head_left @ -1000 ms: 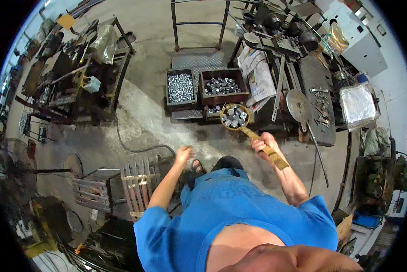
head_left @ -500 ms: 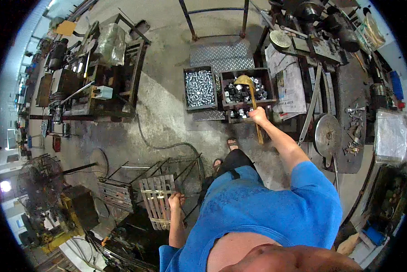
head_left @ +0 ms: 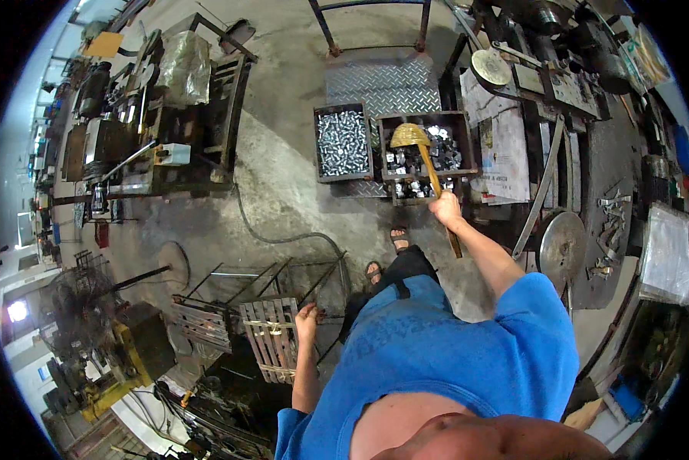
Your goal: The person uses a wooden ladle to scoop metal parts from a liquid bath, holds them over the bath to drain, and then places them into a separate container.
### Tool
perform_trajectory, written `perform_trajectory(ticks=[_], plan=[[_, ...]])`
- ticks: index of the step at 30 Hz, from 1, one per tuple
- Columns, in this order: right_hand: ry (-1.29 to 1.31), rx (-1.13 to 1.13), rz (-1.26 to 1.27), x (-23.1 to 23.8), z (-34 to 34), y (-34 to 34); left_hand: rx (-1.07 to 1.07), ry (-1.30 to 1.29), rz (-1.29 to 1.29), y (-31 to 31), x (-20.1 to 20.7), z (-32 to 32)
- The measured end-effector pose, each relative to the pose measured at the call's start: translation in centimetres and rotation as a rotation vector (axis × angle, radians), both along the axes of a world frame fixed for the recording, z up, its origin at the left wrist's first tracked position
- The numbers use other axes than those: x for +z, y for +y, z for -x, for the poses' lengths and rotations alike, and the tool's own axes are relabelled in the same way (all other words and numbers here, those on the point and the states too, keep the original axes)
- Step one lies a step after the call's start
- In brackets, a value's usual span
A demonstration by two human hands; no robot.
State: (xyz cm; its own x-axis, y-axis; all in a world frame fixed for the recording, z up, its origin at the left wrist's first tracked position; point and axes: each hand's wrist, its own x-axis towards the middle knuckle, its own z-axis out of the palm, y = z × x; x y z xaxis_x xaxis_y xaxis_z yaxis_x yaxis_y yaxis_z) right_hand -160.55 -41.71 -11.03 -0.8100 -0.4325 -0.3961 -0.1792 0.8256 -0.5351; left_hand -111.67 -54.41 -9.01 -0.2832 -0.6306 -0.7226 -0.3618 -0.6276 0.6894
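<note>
My right hand (head_left: 446, 208) is closed around the wooden handle of a long-handled ladle (head_left: 430, 170). Its yellow, ribbed bowl lies over the left part of a dark metal bin (head_left: 467, 123) that holds dark and shiny metal pieces. Whether the bowl has anything in it does not show. Left of that bin stands a second bin (head_left: 318, 146), filled with small silvery cylindrical parts. Down at my left side, my left hand (head_left: 306, 316) has its fingers curled at the edge of a slatted wooden seat (head_left: 271, 341). What those fingers hold, if anything, cannot be made out.
The bins stand at a tread-plate platform (head_left: 383, 77) with a tubular handle. A machine bench (head_left: 601, 153) with a round metal disc (head_left: 561, 244) runs along my right. Another machine stand (head_left: 183, 146) is at the left. A dark hose (head_left: 283, 247) crosses the floor near my feet.
The ladle's bowl has shifted left over the bin, and my right hand has come slightly nearer to me. My left hand has moved a little forward along the edge of the slatted seat.
</note>
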Motion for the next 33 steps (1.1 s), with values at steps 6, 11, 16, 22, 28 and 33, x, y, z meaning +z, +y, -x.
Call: perform_trajectory(ticks=[6,11,16,22,28,33], plan=[[0.026,-0.132,-0.082,0.4,4.5,-2.8,-0.039,-0.222,-0.028,1.8,-0.4,-1.8],[0.122,-0.105,0.071,-0.9,4.3,0.8,0.124,-0.162,-0.064,2.3,-0.2,-1.2],[-1.506,-0.635,0.966,0.6,5.2,1.7,0.131,-0.148,-0.054,3.8,-0.9,-1.0],[-1.942,-0.554,0.963,5.8,2.4,-0.7,0.113,-0.111,-0.076,5.6,-0.6,-2.0],[-1.110,-0.060,0.535,11.2,-5.0,-5.2,0.239,0.060,-0.036,5.7,-2.3,-6.2],[0.135,0.469,0.319,10.0,-11.0,-9.5,0.385,-0.015,0.045,8.3,0.0,-9.5]])
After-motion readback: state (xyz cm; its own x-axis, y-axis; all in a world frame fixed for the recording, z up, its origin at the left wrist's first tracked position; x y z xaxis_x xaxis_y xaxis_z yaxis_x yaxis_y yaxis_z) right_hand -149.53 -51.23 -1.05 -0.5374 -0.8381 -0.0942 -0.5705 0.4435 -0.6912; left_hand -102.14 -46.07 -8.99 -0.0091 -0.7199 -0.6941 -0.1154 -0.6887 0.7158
